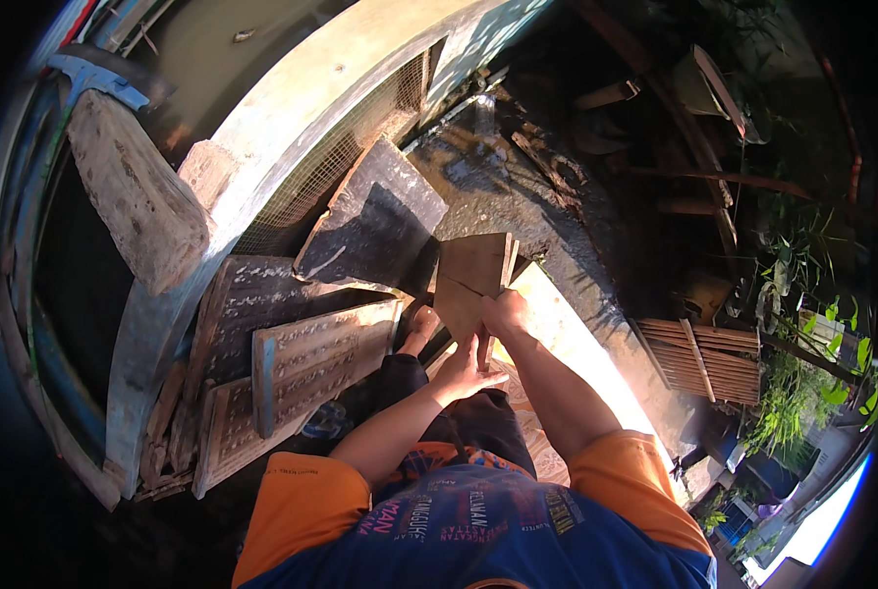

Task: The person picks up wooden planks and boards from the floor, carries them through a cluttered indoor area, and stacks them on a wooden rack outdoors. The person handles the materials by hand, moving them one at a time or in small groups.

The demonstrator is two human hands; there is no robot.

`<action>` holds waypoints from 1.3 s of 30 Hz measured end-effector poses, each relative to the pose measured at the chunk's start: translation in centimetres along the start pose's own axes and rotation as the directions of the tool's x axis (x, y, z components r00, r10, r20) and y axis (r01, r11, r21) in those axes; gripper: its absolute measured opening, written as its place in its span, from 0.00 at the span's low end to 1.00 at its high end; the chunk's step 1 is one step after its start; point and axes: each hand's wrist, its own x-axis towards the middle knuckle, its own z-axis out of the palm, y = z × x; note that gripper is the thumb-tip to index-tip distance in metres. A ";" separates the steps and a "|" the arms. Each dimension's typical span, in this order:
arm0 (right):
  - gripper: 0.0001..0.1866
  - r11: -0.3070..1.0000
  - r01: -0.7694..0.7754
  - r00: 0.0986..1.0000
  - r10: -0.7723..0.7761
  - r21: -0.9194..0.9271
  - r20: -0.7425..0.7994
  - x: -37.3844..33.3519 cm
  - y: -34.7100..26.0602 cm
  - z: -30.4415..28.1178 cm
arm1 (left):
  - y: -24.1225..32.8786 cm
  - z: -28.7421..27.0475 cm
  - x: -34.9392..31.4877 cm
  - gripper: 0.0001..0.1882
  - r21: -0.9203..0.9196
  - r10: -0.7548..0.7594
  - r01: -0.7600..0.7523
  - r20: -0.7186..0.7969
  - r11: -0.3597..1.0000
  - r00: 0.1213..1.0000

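On wet ground, right hand (504, 312) grips a cracked board (470, 280); left hand (464, 373) open beneath, fingertips hidden.

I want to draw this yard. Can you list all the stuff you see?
Board: one, brown, cracked, held in front.
Slab: one, dark grey, leaning on mesh.
Mesh: one, pale, in the curved wall.
Panels: several, brown-grey, stacked at left.
Block: one, grey, upper left.
Slats: one bundle, brown, right.
Plants: several, green, right.
Left hand: under the board, fingers spread.
Right hand: gripping the board's lower edge.
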 end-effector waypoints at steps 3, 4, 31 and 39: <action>0.22 1.000 0.011 1.000 -0.011 0.030 0.009 0.3 -0.9 -0.1 | -0.6 0.3 1.1 0.49 0.057 -0.052 0.056 -0.073 0.997 0.996; 0.22 1.000 0.011 1.000 -0.011 0.020 0.010 0.8 -0.8 0.1 | -0.7 0.4 1.3 0.46 0.113 -0.059 0.069 -0.087 0.991 0.994; 0.29 0.970 0.233 0.969 -0.226 0.070 -0.103 4.1 4.5 0.5 | 1.2 -14.4 4.4 0.28 0.198 -0.262 0.313 -0.247 0.929 0.933; 0.29 0.958 0.287 0.957 -0.287 0.004 -0.054 5.0 5.6 0.8 | -4.3 -16.3 -2.1 0.28 0.147 -0.313 0.392 -0.381 0.908 0.870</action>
